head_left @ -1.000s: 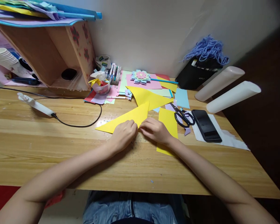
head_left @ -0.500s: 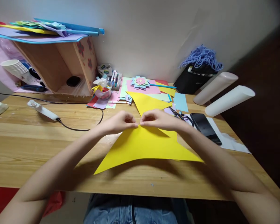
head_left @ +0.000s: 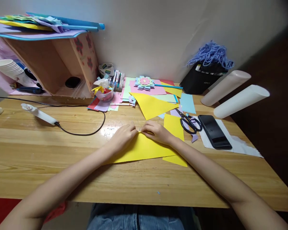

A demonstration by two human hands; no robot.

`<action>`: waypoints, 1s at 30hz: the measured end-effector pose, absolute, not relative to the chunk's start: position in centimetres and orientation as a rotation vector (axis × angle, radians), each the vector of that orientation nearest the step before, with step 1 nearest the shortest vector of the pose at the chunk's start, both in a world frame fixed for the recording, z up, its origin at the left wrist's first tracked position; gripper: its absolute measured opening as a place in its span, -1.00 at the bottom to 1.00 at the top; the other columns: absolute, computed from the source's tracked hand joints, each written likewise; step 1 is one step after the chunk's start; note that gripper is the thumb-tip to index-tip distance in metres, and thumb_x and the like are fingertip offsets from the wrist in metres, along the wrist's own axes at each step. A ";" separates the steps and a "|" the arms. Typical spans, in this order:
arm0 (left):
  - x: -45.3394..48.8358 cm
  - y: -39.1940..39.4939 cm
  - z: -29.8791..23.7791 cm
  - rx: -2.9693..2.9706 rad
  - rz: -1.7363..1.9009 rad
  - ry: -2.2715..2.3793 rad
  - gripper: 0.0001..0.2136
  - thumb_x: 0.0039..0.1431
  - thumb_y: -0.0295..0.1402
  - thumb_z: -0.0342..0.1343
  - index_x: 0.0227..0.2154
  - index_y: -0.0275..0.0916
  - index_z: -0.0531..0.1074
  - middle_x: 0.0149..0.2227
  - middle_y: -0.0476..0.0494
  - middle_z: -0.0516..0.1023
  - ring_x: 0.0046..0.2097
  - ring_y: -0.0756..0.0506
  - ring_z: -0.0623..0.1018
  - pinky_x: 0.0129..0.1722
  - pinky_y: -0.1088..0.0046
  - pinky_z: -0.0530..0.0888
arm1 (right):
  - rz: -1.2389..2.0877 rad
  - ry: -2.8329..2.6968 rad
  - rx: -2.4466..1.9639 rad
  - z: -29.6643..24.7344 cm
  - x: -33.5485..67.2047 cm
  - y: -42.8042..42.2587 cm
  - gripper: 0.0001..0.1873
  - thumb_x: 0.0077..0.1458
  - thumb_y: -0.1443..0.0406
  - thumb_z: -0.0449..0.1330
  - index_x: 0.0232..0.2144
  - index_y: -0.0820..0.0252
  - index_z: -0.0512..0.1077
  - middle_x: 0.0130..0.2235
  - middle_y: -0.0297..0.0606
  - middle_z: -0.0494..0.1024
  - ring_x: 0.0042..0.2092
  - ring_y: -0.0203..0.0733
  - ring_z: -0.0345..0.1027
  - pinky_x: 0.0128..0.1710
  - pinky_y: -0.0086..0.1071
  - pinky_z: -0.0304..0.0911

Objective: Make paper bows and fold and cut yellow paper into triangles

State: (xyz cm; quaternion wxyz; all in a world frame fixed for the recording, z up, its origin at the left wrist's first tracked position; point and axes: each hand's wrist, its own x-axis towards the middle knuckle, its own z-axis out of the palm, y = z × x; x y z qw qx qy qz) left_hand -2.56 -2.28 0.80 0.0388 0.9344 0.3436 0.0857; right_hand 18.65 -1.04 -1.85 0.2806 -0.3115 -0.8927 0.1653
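Observation:
A sheet of yellow paper [head_left: 144,148] lies low on the wooden table, its far point pinched between both hands. My left hand [head_left: 124,135] is closed on the left side of that point, fingers curled over the edge. Close beside it, my right hand [head_left: 156,131] grips the right side with thumb and fingertips. Part of the sheet is hidden under my hands and forearms. Under its right side rests another yellow piece [head_left: 174,125]. Just beyond my hands is a yellow triangular piece [head_left: 151,107].
Black-handled scissors [head_left: 189,123] and a black phone [head_left: 214,131] lie to the right. Two white paper rolls [head_left: 241,101] stand behind them. At the back are a layered paper flower [head_left: 144,83] and a tub of scraps [head_left: 104,92]. A white glue gun [head_left: 39,114] with its cord is left.
Both hands have lowered the yellow sheet from above the table onto it. The sheet now lies flatter, and the scissors and the yellow piece at right show more fully.

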 end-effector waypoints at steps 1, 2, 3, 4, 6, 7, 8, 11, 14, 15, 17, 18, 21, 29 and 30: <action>-2.5 -2.6 0.9 2.901 0.249 1.064 -0.81 0.17 -0.53 -0.09 -0.24 -0.31 0.41 -0.30 -0.19 0.43 -0.28 -0.10 0.41 -0.30 0.39 0.35 | 0.397 -2.415 -0.803 -1.9 18.7 -1.0 -0.85 0.16 0.37 0.04 -0.33 0.25 0.42 -0.35 -0.17 0.44 -0.28 -0.20 0.30 -0.31 -0.36 0.25; -2.5 -3.0 1.0 2.936 0.226 1.060 -0.80 0.17 -0.55 -0.08 -0.21 -0.33 0.40 -0.28 -0.21 0.43 -0.27 -0.11 0.41 -0.29 0.38 0.36 | 0.341 -2.436 -0.776 -1.9 18.7 -1.0 -0.83 0.17 0.37 0.02 -0.33 0.25 0.42 -0.36 -0.17 0.44 -0.29 -0.21 0.29 -0.32 -0.36 0.26; -2.4 -3.2 1.2 2.969 0.201 1.059 -0.79 0.16 -0.57 -0.08 -0.19 -0.35 0.39 -0.27 -0.22 0.43 -0.26 -0.12 0.40 -0.29 0.37 0.36 | 0.275 -2.456 -0.757 -1.9 18.7 -1.0 -0.82 0.18 0.37 0.01 -0.34 0.26 0.42 -0.37 -0.17 0.44 -0.31 -0.21 0.29 -0.34 -0.36 0.26; -2.3 -3.5 1.4 3.001 0.174 1.051 -0.78 0.16 -0.58 -0.09 -0.17 -0.37 0.38 -0.27 -0.23 0.43 -0.27 -0.12 0.40 -0.29 0.36 0.37 | 0.202 -2.476 -0.743 -1.8 18.8 -1.0 -0.80 0.19 0.37 -0.01 -0.35 0.26 0.42 -0.39 -0.17 0.45 -0.33 -0.21 0.29 -0.36 -0.36 0.26; -2.1 -3.8 1.5 3.066 0.136 1.034 -0.79 0.15 -0.59 -0.10 -0.19 -0.41 0.38 -0.29 -0.25 0.43 -0.29 -0.14 0.40 -0.31 0.34 0.37 | 0.051 -2.523 -0.715 -1.6 18.8 -1.2 -0.76 0.20 0.39 -0.04 -0.37 0.27 0.43 -0.40 -0.17 0.45 -0.36 -0.22 0.28 -0.40 -0.37 0.25; -2.0 -3.9 1.4 3.094 0.128 1.030 -0.80 0.15 -0.59 -0.10 -0.21 -0.42 0.38 -0.30 -0.26 0.43 -0.30 -0.14 0.40 -0.32 0.34 0.37 | -0.016 -2.549 -0.702 -1.4 18.8 -1.3 -0.74 0.21 0.40 -0.05 -0.37 0.27 0.43 -0.41 -0.17 0.46 -0.36 -0.23 0.28 -0.41 -0.37 0.24; -1.9 -4.0 1.1 3.121 0.132 1.039 -0.80 0.16 -0.59 -0.11 -0.23 -0.43 0.38 -0.31 -0.26 0.43 -0.30 -0.14 0.40 -0.33 0.34 0.37 | -0.072 -2.577 -0.687 -1.2 18.8 -1.3 -0.73 0.21 0.42 -0.06 -0.37 0.28 0.43 -0.41 -0.16 0.46 -0.37 -0.23 0.27 -0.42 -0.37 0.24; -1.5 -4.5 -0.1 3.193 0.187 1.130 -0.80 0.15 -0.60 -0.14 -0.27 -0.43 0.39 -0.35 -0.26 0.43 -0.34 -0.13 0.40 -0.40 0.36 0.35 | -0.174 -2.661 -0.656 -0.7 18.9 -1.6 -0.70 0.21 0.46 -0.10 -0.35 0.31 0.44 -0.42 -0.17 0.46 -0.37 -0.24 0.27 -0.42 -0.38 0.23; -1.1 -5.1 -1.1 3.278 0.261 1.177 -0.77 0.14 -0.62 -0.16 -0.30 -0.45 0.40 -0.42 -0.23 0.42 -0.41 -0.11 0.39 -0.48 0.39 0.30 | -0.214 -2.729 -0.646 -0.2 19.0 -1.7 -0.68 0.22 0.47 -0.11 -0.34 0.32 0.45 -0.42 -0.17 0.46 -0.38 -0.24 0.25 -0.42 -0.37 0.22; -0.9 -5.3 -1.2 3.299 0.282 1.182 -0.77 0.14 -0.62 -0.17 -0.30 -0.46 0.41 -0.43 -0.22 0.41 -0.43 -0.10 0.39 -0.49 0.39 0.30 | -0.217 -2.750 -0.650 -0.1 19.0 -1.8 -0.68 0.22 0.47 -0.11 -0.34 0.32 0.45 -0.42 -0.17 0.46 -0.38 -0.24 0.25 -0.42 -0.37 0.20; -0.7 -5.7 -1.2 3.334 0.302 1.200 -0.76 0.13 -0.62 -0.17 -0.29 -0.48 0.42 -0.45 -0.22 0.41 -0.44 -0.09 0.38 -0.50 0.40 0.29 | -0.213 -2.784 -0.678 0.2 19.0 -1.9 -0.68 0.22 0.47 -0.11 -0.34 0.32 0.45 -0.42 -0.17 0.45 -0.38 -0.25 0.24 -0.44 -0.38 0.17; -0.6 -5.9 -1.1 3.351 0.291 1.217 -0.75 0.13 -0.62 -0.16 -0.28 -0.48 0.42 -0.45 -0.22 0.41 -0.44 -0.09 0.39 -0.49 0.40 0.29 | -0.210 -2.799 -0.702 0.4 19.0 -2.0 -0.68 0.21 0.47 -0.11 -0.34 0.32 0.45 -0.42 -0.18 0.45 -0.39 -0.25 0.23 -0.45 -0.38 0.15; -0.5 -6.6 -0.7 3.389 0.183 1.309 -0.73 0.12 -0.62 -0.16 -0.25 -0.51 0.44 -0.44 -0.24 0.44 -0.44 -0.09 0.41 -0.48 0.40 0.31 | -0.226 -2.839 -0.781 0.9 19.1 -2.2 -0.69 0.19 0.48 -0.08 -0.39 0.32 0.45 -0.45 -0.20 0.43 -0.42 -0.25 0.21 -0.48 -0.38 0.06; -0.3 -7.8 -0.1 3.286 -0.038 1.636 -0.71 0.09 -0.67 -0.17 -0.26 -0.56 0.46 -0.43 -0.32 0.48 -0.41 -0.13 0.47 -0.48 0.40 0.37 | -0.273 -2.886 -1.025 2.3 18.9 -2.8 -0.71 0.14 0.52 -0.03 -0.53 0.29 0.41 -0.48 -0.25 0.40 -0.47 -0.28 0.18 -0.51 -0.36 -0.13; -0.3 -7.8 0.2 3.225 -0.058 1.660 -0.72 0.08 -0.67 -0.16 -0.30 -0.52 0.47 -0.45 -0.28 0.47 -0.43 -0.12 0.46 -0.50 0.41 0.36 | -0.264 -2.890 -1.046 2.4 18.9 -2.9 -0.72 0.13 0.52 -0.01 -0.53 0.29 0.41 -0.48 -0.25 0.41 -0.47 -0.28 0.18 -0.52 -0.36 -0.14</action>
